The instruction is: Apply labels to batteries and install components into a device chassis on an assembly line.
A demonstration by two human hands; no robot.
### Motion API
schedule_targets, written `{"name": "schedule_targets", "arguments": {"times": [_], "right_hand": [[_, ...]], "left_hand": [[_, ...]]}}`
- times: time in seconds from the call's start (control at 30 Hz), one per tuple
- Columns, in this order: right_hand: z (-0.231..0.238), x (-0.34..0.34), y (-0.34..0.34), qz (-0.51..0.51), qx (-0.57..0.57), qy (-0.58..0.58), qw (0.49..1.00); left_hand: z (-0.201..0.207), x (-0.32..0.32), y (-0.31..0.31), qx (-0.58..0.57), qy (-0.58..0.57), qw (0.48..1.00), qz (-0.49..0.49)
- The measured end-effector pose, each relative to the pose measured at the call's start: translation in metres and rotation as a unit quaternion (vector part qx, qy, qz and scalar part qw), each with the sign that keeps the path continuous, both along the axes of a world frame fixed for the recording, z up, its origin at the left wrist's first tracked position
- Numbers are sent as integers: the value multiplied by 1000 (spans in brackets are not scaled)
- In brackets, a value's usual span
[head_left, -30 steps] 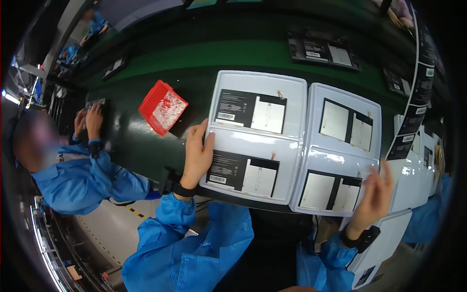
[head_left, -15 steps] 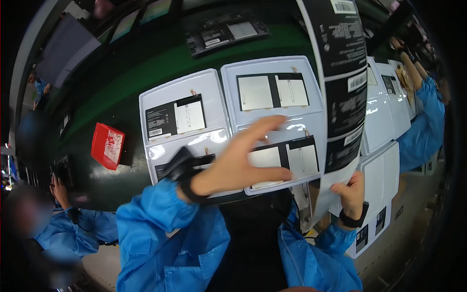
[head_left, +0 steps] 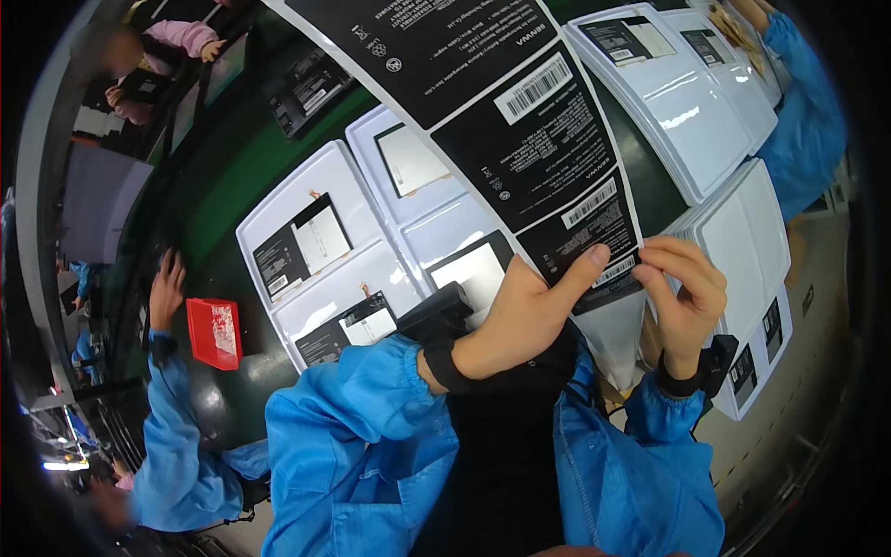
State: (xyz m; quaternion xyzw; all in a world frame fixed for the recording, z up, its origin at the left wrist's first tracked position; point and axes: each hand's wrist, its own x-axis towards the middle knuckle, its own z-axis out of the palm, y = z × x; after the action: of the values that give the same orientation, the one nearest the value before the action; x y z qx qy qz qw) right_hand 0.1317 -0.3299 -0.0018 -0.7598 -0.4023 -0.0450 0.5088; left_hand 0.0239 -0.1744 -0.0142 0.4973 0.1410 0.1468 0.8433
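The left hand (head_left: 515, 320), fingers hidden, and right hand (head_left: 689, 295) pinch the label strip (head_left: 534, 153), cropped above, partly covering a white tray (head_left: 444, 220).

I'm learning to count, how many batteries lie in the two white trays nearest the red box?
4: left tray, far battery and near battery; right tray, another far one and near one, partly covered. The label strip could hide more.

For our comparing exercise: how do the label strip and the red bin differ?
The label strip is mostly black; the bin is red. The strip is a long, thin sheet, the bin an open box. The strip is held up; the bin sits on the table.
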Motion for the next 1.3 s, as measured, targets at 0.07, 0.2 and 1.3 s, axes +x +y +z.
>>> {"name": "schedule_targets", "arguments": {"times": [0.07, 0.2, 1.3], "right_hand": [[-3, 0, 3, 11, 12, 15, 1000], [-3, -6, 9, 5, 28, 77, 997], [27, -11, -2, 97, -17, -92, 991]], "left_hand": [[-1, -5, 1, 21, -18, 1000, -3], [-1, -10, 3, 14, -18, 1000, -13], [-4, -16, 7, 91, -109, 989, 36]]}}
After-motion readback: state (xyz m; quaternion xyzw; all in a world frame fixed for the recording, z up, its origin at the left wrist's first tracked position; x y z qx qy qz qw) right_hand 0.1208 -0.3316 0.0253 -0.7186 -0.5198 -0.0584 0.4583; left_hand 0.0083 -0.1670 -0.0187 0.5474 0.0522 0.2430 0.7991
